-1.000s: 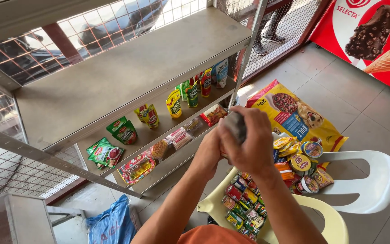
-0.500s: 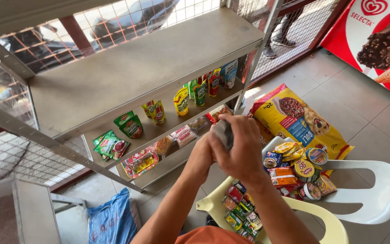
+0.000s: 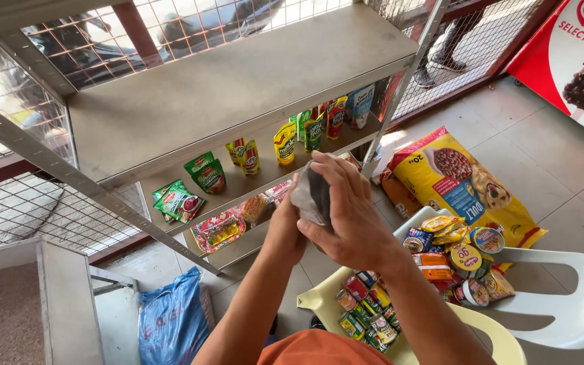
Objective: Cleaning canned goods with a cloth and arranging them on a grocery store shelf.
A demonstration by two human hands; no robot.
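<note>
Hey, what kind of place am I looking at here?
Most likely a small shop or neighbourhood store being stocked. A grey metal shelf carries rows of upright sauce pouches, two plastic chairs are piled with tins and packets, and a large yellow pet food bag lies on the tiled floor.

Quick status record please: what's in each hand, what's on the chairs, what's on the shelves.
left hand: on the underside of a small silvery packet
right hand: wrapped over the same packet from the top
yellow chair: tins and small packs in a pile
white chair: yellow sachets, tins
top shelf: bare
middle shelf: upright pouches, green, yellow, red
floor: large yellow bag, blue sack
</note>
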